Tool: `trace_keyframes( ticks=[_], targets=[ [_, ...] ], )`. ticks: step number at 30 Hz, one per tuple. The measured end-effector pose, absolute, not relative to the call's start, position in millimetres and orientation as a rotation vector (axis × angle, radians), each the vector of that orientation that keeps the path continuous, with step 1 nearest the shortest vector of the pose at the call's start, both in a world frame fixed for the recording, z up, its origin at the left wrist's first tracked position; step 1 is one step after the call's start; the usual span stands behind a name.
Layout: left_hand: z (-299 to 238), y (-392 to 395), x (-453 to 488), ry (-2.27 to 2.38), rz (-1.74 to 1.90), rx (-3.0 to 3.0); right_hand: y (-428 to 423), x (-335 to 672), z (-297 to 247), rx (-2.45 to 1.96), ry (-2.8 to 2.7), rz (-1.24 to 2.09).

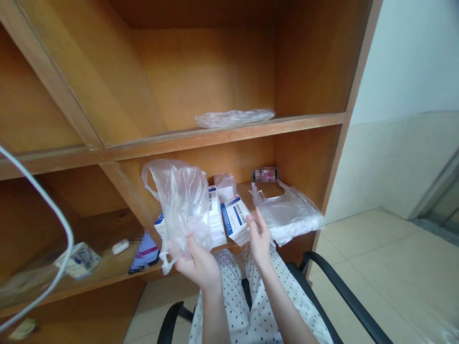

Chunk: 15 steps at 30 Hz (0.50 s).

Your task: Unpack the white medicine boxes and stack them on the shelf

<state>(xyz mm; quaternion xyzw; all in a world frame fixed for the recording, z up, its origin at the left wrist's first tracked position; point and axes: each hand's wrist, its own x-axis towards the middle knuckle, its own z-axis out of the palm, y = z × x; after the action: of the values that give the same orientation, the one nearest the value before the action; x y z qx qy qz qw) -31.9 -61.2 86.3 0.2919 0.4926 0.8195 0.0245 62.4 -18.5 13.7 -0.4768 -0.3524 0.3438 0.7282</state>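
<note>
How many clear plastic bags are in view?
4 bags: one on the upper shelf, one in the left hand, one behind the boxes, one right of them. More may be hidden.

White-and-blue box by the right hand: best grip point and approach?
Probably the near end of the white-and-blue box, from the front with the right hand. That end sits at the shelf's front edge, while a white stack crowds its left side, so pinching across it looks easiest.
</note>
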Motion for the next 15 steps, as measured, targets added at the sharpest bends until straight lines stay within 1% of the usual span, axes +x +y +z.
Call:
trace_keyframes(
  ticks=[6, 10, 15],
  targets=[
    [84.6, -58.8, -37.3, 1.402, 2.476, 0.769, -14.2, 75.3, 7.9, -1.162, -1.064, 0.626],
    [85.1, -57.2, -34.7, 1.331, 2.442, 0.658, -13.0, 73.2, 6.8, -1.066, -1.156, 0.719],
    [85.6, -57.6, -33.2, 1.297, 2.399, 0.655, -16.0, 65.5, 4.0, -0.987, -1.237, 0.715]
  ],
)
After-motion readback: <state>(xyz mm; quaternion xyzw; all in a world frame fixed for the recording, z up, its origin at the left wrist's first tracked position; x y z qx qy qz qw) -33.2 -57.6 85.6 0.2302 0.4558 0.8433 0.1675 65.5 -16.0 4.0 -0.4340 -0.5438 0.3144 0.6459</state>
